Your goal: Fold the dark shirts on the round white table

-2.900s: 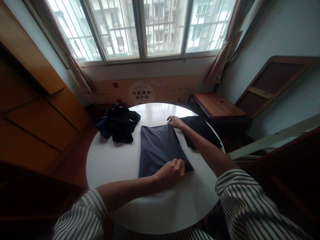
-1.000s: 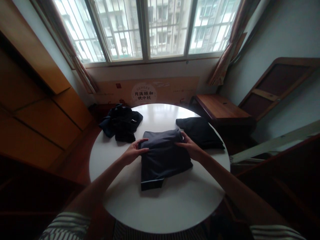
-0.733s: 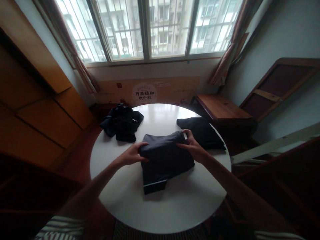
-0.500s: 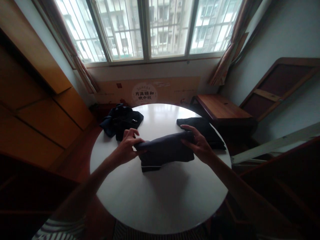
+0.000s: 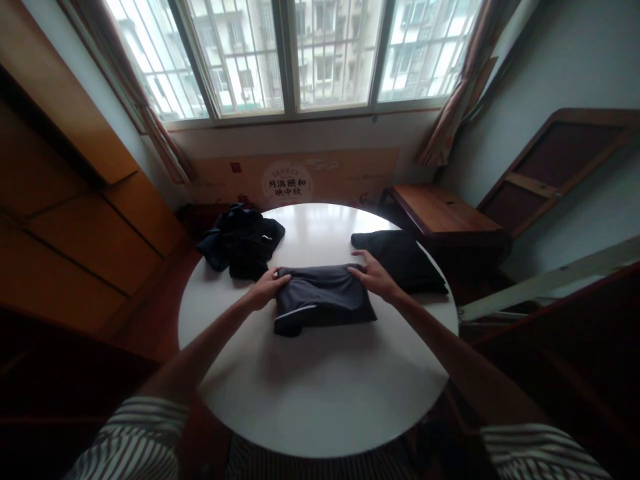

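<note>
A dark grey garment (image 5: 325,297), folded into a rough rectangle with a thin white stripe near its lower left edge, is at the middle of the round white table (image 5: 320,400). At its far left corner my left hand (image 5: 270,287) is closed, thumb on top and fingers under the cloth. My right hand (image 5: 375,275) pinches the far right corner, with its index finger stretched out beyond the edge. Whether the garment is a shirt or trousers I cannot tell. The near side of the cloth sags toward the tabletop.
A crumpled heap of dark clothes (image 5: 243,241) lies at the table's far left. Folded black clothes (image 5: 400,261) lie at the far right, just beyond my right hand. A low wooden table (image 5: 445,213) stands behind on the right, and wooden cabinets (image 5: 90,253) line the left.
The garment has come down and toward me, its upper face now turned up and spread flatter. Both hands moved with it, and my right hand shifted left.
</note>
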Motion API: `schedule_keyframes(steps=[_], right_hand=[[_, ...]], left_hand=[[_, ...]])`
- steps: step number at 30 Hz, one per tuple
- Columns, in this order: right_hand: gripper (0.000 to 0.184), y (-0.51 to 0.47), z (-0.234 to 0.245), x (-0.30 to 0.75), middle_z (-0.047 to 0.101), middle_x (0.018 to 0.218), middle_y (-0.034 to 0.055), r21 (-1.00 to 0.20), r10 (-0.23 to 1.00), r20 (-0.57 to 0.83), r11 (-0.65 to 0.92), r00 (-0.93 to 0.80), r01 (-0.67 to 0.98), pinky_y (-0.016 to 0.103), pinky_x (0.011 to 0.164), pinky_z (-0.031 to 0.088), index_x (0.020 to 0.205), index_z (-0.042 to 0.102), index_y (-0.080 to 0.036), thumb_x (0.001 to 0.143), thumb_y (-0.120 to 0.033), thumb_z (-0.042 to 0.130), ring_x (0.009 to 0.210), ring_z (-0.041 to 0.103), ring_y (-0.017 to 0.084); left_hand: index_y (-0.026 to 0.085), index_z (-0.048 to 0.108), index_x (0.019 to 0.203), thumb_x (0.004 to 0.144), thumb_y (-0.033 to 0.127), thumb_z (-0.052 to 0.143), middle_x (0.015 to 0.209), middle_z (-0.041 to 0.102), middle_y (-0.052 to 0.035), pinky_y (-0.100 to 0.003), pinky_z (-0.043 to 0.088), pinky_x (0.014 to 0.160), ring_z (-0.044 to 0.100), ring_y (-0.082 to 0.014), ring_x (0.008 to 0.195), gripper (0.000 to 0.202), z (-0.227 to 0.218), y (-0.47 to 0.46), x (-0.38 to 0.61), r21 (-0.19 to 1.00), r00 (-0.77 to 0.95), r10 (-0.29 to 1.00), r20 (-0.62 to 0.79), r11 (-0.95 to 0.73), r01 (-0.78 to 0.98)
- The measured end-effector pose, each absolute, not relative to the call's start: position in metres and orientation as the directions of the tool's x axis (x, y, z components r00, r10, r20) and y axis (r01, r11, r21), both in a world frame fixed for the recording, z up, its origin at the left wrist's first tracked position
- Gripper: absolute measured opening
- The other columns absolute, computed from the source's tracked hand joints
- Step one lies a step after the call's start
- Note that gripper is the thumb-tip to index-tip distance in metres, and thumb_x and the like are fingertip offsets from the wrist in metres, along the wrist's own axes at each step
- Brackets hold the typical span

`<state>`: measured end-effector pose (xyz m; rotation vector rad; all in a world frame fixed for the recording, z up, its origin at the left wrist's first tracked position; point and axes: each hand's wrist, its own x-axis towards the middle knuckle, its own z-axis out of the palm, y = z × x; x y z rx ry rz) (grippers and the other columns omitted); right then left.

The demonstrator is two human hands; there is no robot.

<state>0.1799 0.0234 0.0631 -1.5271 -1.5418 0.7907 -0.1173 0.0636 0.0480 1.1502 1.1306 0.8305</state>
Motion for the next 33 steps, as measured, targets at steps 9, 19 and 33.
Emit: schedule_keyframes(steps=[9,19,33], right_hand=[[0.042,0.035,0.058,0.119,0.06,0.133,0.0176,-0.286,0.877,0.307,0.456,-0.37,0.843,0.044,0.11,0.035,0.132,0.058,-0.014,0.103,-0.035,0.034,0.126,0.053,0.03],[0.073,0.003,-0.003,0.157,0.022,0.16,0.0238,-0.307,0.983,0.134,0.162,-0.126,0.938,0.056,0.117,0.021,0.152,0.032,-0.004,0.099,-0.054,0.034,0.149,0.02,0.036],[0.03,0.069,0.076,0.201,0.067,0.079,0.002,-0.722,0.864,-0.046,0.318,-0.501,0.615,0.026,0.066,0.051,0.085,0.068,-0.016,0.061,-0.031,0.08,0.074,0.063,0.019]], left_hand=[[0.015,0.059,0.13,0.092,0.025,0.051,0.14,0.055,-0.0155,-0.044,0.025,0.119,0.043,-0.0294,0.137,0.04,0.051,0.064,-0.091,0.561,0.538,0.788,0.298,-0.601,0.569],[0.017,0.047,0.144,0.094,0.045,0.051,0.155,0.04,-0.0153,-0.049,0.013,0.121,0.028,-0.0297,0.147,0.057,0.014,0.058,-0.118,0.481,0.518,0.845,0.134,-0.513,0.711],[0.02,0.072,0.084,0.057,0.025,0.083,0.071,0.065,0.0007,-0.024,0.042,0.058,0.057,-0.0172,0.063,0.03,0.096,0.105,-0.111,0.585,0.751,0.644,-0.147,-0.555,0.591]])
